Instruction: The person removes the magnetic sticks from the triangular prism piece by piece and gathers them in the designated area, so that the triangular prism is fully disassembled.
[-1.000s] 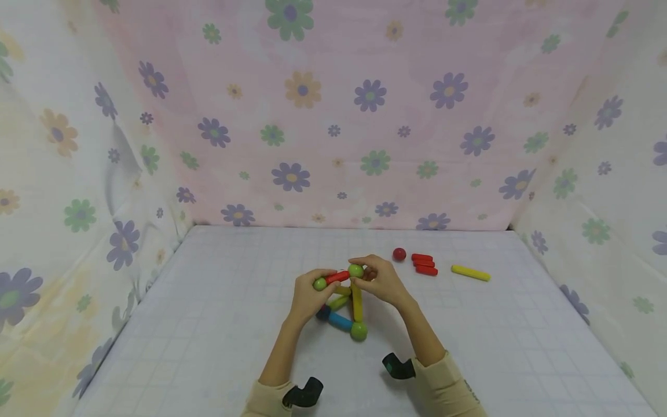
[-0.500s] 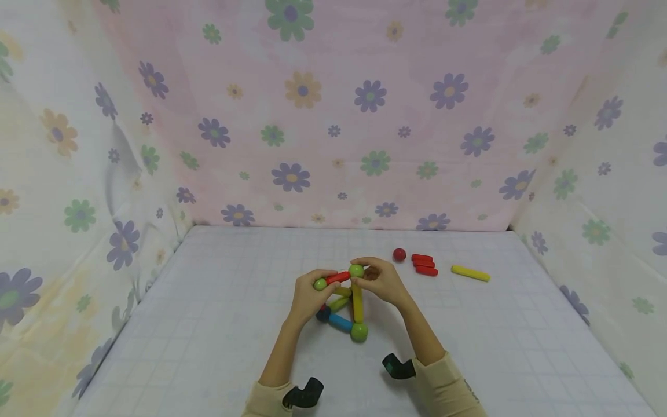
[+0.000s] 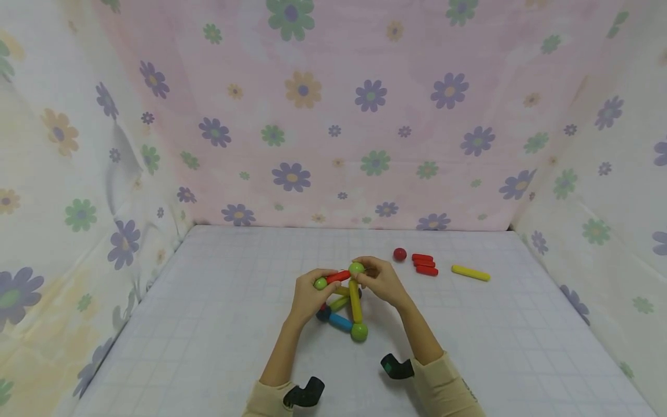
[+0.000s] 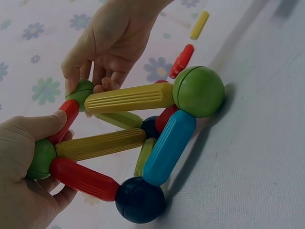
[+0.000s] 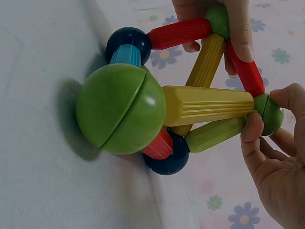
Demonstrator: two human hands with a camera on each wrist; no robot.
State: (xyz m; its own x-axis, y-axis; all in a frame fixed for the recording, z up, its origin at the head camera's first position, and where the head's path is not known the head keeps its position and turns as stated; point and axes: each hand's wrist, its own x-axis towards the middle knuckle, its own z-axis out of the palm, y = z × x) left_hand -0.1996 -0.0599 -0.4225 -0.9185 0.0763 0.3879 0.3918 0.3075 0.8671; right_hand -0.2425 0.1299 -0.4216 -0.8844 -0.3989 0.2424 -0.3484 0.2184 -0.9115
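Note:
A frame of ridged rods and balls stands at the table's middle. My left hand (image 3: 310,295) grips its upper-left green ball (image 4: 40,160), thumb lying along a red rod (image 4: 66,119). That rod reaches the upper-right green ball (image 5: 272,114), which my right hand (image 3: 383,282) pinches between thumb and fingers. A yellow rod (image 5: 209,106) runs from this ball down to a larger-looking green ball (image 3: 359,332) low at the front. A blue rod (image 4: 170,148) joins that one to a dark blue ball (image 4: 139,200). Another dark blue ball (image 5: 171,155) sits at the back.
Behind and right of my right hand lie a red ball (image 3: 399,255), several red rods (image 3: 425,264) and a yellow rod (image 3: 471,273). Flowered cloth (image 3: 333,116) walls the white table (image 3: 208,324) at back and sides.
My right hand has shifted the upper-right green ball slightly, and the upright yellow rod leans a little left with it. A dark ball behind that rod now shows. My left hand stays put.

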